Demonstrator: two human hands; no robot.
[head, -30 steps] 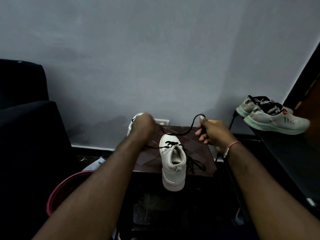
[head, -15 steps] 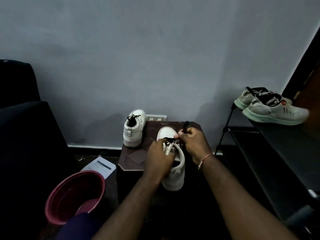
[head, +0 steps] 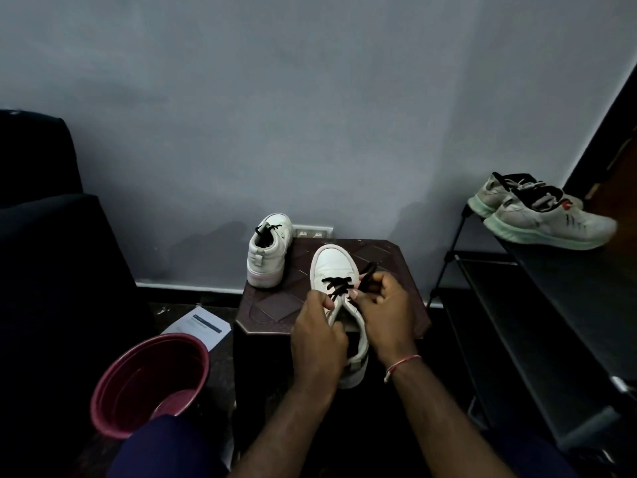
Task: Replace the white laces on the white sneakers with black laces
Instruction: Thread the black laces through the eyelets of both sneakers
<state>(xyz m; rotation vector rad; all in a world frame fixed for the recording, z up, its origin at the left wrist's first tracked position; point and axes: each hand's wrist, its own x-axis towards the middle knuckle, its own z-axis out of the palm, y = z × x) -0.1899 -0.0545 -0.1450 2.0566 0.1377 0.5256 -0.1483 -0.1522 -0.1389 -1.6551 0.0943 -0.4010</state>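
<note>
Head view: the left hand [head: 319, 336] is curled round the left eyelet flap of the near sneaker [head: 332, 267], while the right hand [head: 386, 315] pinches the black lace [head: 339, 286] at the right eyelets. This sneaker stands toe to the wall on the desk [head: 275, 305], its heel hanging over the front edge. The second sneaker [head: 267, 251] sits at the back-left corner, with a bucket [head: 144, 381] on the floor to the left, a rack [head: 517, 305] close on the right, and bare desk between the sneakers.

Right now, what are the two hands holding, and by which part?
The right hand pinches the black lace on its loose part, beside the eyelets. The left hand grips the near white sneaker by the left edge of its opening.
</note>
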